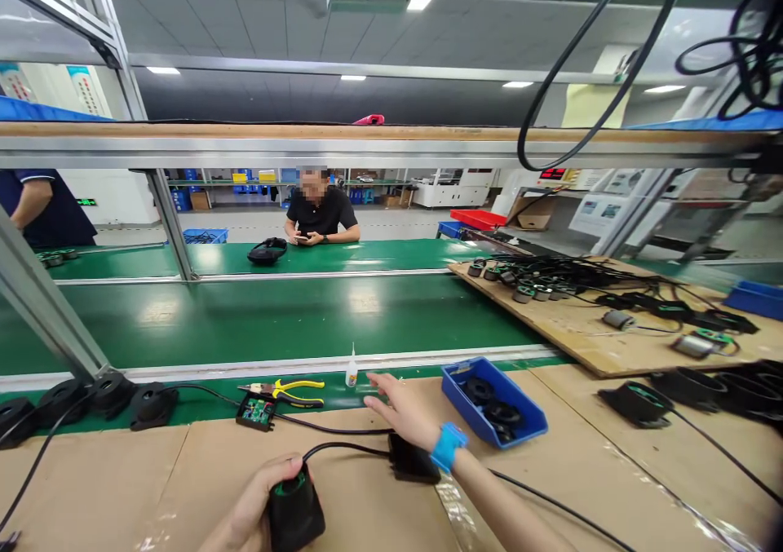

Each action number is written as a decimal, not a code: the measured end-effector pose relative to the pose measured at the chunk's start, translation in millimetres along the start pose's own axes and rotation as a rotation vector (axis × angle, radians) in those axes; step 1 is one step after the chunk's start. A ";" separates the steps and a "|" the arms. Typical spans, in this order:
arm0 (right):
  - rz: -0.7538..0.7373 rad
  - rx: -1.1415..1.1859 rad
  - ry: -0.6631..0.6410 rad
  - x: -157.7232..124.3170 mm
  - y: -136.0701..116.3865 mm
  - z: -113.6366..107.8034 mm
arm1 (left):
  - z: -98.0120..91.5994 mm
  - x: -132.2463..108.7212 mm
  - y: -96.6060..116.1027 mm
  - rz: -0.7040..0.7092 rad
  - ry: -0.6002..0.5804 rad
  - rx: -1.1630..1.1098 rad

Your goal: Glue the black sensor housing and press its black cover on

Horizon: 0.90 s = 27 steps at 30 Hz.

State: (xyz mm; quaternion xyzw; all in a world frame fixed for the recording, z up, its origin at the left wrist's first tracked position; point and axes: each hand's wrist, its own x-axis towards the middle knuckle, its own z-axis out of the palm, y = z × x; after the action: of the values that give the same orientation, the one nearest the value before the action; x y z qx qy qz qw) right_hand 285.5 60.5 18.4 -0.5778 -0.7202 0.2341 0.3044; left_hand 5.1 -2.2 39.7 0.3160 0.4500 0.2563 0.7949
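My left hand (pixel 267 488) is wrapped round a black housing (pixel 298 518) with green showing inside its open top. A black cable runs from it to a flat black box (pixel 417 461), partly hidden beneath my right forearm. My right hand (pixel 400 412), with a blue band at the wrist, is stretched out above the bench, fingers apart and holding nothing. Just left of its fingertips stands a small white bottle (pixel 351 373) with a thin nozzle. Farther left lie yellow-handled pliers (pixel 290 392) and an opened black case with a green circuit board (pixel 255 410).
A blue bin (pixel 524 432) of black parts sits right of my hand. Black round housings line the left (pixel 110 395) and right (pixel 636 403). A wooden board (pixel 587 348) carries cabled parts. Metal posts and a shelf frame the bench; a person (pixel 321 214) sits opposite.
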 end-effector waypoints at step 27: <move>0.398 1.316 -0.068 -87.3 -52.9 -4.6 | -4.2 -25.7 3.9 0.548 0.228 0.971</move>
State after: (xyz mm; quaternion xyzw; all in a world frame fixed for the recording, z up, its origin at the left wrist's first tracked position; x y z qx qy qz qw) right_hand 265.1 -36.4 43.3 -0.3862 -0.3178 0.6923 0.5203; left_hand -11.0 -16.2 55.1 0.7209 0.5008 0.2495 0.4090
